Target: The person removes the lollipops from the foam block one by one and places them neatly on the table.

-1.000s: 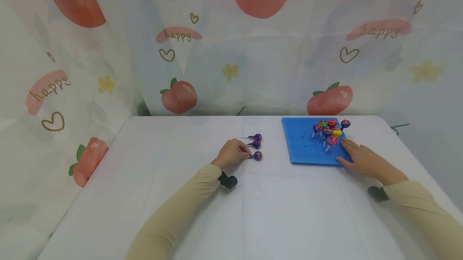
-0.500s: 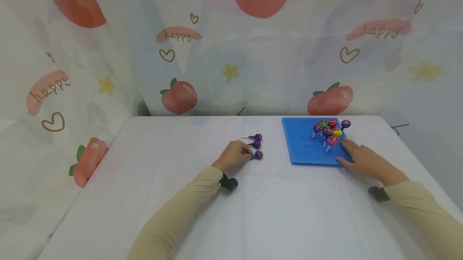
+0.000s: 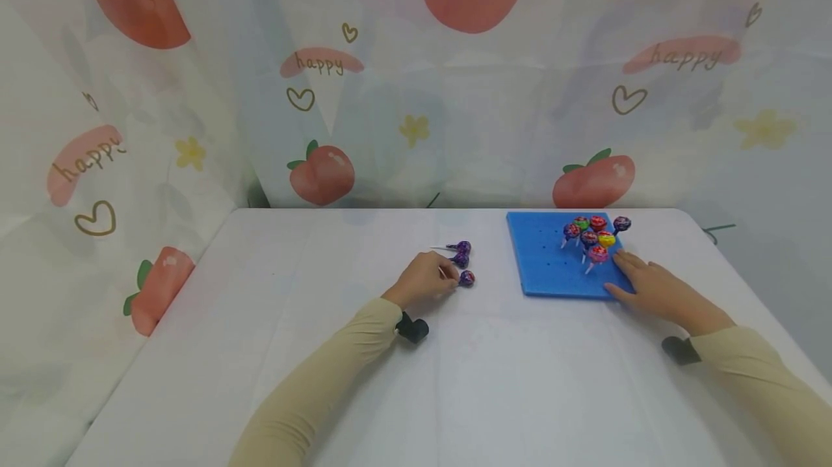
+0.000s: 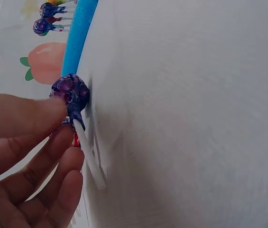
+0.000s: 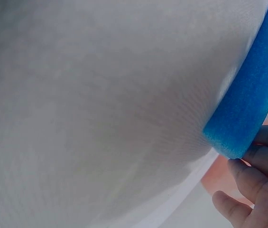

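Note:
In the head view my left hand [image 3: 424, 280] pinches a purple-wrapped lollipop [image 3: 467, 278] lying low over the white table. The left wrist view shows thumb and fingers at the wrapper's neck, just below the candy [image 4: 70, 92], with the white stick [image 4: 90, 156] pointing down past the fingers. Two more purple lollipops [image 3: 462, 247] lie just beyond that hand. On the right, my right hand [image 3: 656, 294] rests against the corner of a blue foam board [image 3: 536, 272], its fingers spread and touching the edge. Several lollipops [image 3: 588, 238] stand upright in the board.
Small holes [image 3: 547, 263] dot the left part of the board. Behind the white table [image 3: 494, 380] hangs a printed cloth [image 3: 481, 120] with peaches and hearts. The board lies near the table's back edge.
My left hand has shifted slightly right, and the lollipop it pinches has moved right with it; its fingers now sit nearer the candy. The right hand and the board stay put.

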A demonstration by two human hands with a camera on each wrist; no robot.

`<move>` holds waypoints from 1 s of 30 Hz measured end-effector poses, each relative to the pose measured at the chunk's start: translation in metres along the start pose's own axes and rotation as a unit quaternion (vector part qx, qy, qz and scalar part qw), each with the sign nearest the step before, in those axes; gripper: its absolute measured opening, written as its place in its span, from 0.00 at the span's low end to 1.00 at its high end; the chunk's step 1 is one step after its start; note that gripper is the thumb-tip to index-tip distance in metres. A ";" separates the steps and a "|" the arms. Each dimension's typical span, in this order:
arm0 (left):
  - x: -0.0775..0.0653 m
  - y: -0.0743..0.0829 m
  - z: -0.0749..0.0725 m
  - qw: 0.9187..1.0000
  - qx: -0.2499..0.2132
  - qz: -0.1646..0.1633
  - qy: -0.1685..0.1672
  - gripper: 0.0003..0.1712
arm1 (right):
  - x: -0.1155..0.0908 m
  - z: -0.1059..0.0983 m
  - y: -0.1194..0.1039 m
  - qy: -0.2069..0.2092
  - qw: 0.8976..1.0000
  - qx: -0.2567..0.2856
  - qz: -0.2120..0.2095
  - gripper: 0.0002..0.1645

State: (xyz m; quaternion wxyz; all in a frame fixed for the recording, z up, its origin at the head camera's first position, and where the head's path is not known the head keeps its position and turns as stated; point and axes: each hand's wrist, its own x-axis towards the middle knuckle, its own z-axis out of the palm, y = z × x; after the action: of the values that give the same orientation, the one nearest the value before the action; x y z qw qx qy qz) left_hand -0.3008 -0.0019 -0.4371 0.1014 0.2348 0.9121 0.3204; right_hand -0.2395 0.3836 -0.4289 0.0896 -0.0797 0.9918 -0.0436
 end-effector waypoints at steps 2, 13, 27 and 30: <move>0.000 0.000 0.001 1.000 -0.002 0.003 -0.002 0.03 | -0.001 0.000 0.000 0.001 1.000 0.000 0.000 0.51; 0.003 -0.008 -0.002 1.000 0.012 0.015 0.005 0.06 | -0.001 0.001 0.000 0.005 1.000 -0.003 -0.007 0.51; 0.004 -0.012 -0.007 0.999 0.029 -0.007 0.011 0.06 | -0.001 -0.002 -0.002 0.003 1.000 -0.003 -0.006 0.51; 0.004 -0.012 -0.006 1.000 0.021 -0.007 0.010 0.06 | -0.001 -0.003 -0.002 0.003 1.000 -0.004 -0.006 0.50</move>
State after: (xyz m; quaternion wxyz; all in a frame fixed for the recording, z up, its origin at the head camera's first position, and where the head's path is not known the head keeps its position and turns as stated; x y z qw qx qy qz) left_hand -0.3105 -0.0116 -0.4397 0.0901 0.2269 0.9213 0.3028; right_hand -0.2385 0.3821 -0.4259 0.0863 -0.0861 0.9917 -0.0403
